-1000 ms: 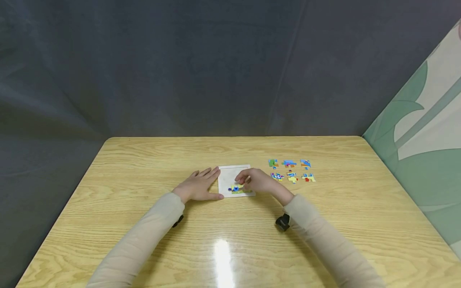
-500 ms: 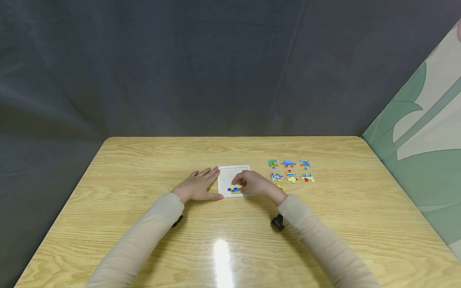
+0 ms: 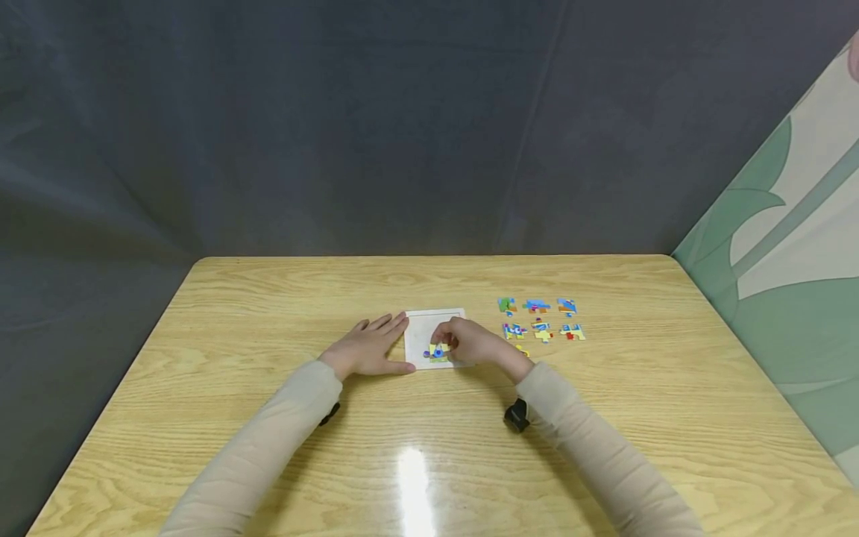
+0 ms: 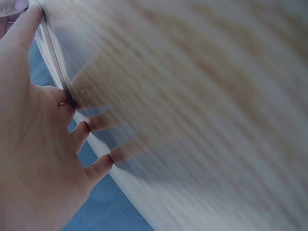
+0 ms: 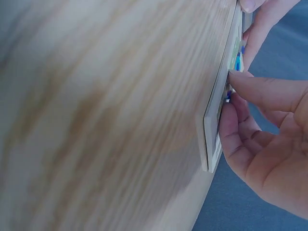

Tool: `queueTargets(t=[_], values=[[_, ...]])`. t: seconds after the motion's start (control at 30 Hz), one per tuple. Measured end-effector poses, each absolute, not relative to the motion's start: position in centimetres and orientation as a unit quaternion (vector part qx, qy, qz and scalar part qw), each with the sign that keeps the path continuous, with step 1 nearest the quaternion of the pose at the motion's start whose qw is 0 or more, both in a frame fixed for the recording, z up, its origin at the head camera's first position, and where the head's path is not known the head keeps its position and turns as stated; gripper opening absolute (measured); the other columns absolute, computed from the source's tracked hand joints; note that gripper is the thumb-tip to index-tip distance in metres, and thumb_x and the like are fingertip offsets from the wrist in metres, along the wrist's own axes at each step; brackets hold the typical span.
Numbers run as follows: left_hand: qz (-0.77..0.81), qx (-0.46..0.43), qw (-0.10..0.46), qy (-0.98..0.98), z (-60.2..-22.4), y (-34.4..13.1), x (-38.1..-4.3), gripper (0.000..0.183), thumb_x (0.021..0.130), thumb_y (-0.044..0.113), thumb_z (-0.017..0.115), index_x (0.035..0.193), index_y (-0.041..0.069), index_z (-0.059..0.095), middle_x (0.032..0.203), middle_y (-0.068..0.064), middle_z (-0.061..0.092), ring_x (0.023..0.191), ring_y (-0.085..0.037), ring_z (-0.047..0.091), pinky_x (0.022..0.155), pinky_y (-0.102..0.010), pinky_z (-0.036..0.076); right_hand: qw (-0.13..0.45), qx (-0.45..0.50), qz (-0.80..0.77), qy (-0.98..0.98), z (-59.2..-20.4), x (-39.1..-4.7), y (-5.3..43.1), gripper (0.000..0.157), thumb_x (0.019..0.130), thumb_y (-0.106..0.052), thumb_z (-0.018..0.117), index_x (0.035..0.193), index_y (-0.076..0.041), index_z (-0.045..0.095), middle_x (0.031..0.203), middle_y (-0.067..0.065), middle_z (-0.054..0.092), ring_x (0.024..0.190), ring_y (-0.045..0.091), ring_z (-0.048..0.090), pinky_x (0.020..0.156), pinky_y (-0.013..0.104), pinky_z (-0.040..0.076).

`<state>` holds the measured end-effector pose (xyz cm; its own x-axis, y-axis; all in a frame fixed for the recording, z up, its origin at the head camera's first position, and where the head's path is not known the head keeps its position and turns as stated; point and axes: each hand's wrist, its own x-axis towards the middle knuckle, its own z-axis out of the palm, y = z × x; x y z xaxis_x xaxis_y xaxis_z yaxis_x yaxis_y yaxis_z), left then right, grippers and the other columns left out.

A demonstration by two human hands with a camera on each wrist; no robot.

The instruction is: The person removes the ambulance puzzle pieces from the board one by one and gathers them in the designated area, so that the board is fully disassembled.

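Observation:
A white puzzle tray (image 3: pixel 421 325) lies on the table in the head view, with colourful jigsaw pieces (image 3: pixel 439 354) along its near side. My left hand (image 3: pixel 369 349) rests flat with fingers spread, thumb and fingertips at the tray's left edge. Over the tray's right half is my right hand (image 3: pixel 475 341), fingers curled down and thumb opposed. In the right wrist view, its thumb and fingertips pinch a small puzzle piece (image 5: pixel 228 96) with blue on it, right at the tray's surface. Most of that piece is hidden by the fingers.
Several loose puzzle pieces (image 3: pixel 537 306) lie in rows to the right of the tray, with a yellow one (image 3: pixel 523 350) partly behind the right wrist. A dark curtain (image 3: pixel 429 134) hangs behind the wooden table (image 3: pixel 268 298); a patterned panel (image 3: pixel 798 246) stands at the right.
My right hand has moved slightly left and down over the tray, its fingertips closing in beside the blue-and-yellow piece; it barely shifts in the last half second. The left hand stays put.

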<state>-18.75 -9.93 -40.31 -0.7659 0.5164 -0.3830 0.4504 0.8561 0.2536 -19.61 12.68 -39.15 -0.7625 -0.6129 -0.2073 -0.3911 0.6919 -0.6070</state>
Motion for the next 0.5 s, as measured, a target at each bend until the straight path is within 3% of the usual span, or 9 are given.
queueTargets(t=[0.5], values=[[0.074, 0.256, 0.227, 0.937, -40.01, -9.87, -18.70, 0.091, 0.090, 0.067, 0.043, 0.155, 0.019, 0.003, 0.163, 0.003, -0.001, 0.151, -0.022, 0.004, 0.122, -0.052, 0.008, 0.179, -0.295, -0.289, 0.893, -39.18, -19.41, 12.88, 0.029, 0.079, 0.013, 0.063, 0.104, -0.002, 0.065, 0.090, 0.011, 0.060, 0.077, 0.015, 0.051, 0.070, 0.023, 0.044]])
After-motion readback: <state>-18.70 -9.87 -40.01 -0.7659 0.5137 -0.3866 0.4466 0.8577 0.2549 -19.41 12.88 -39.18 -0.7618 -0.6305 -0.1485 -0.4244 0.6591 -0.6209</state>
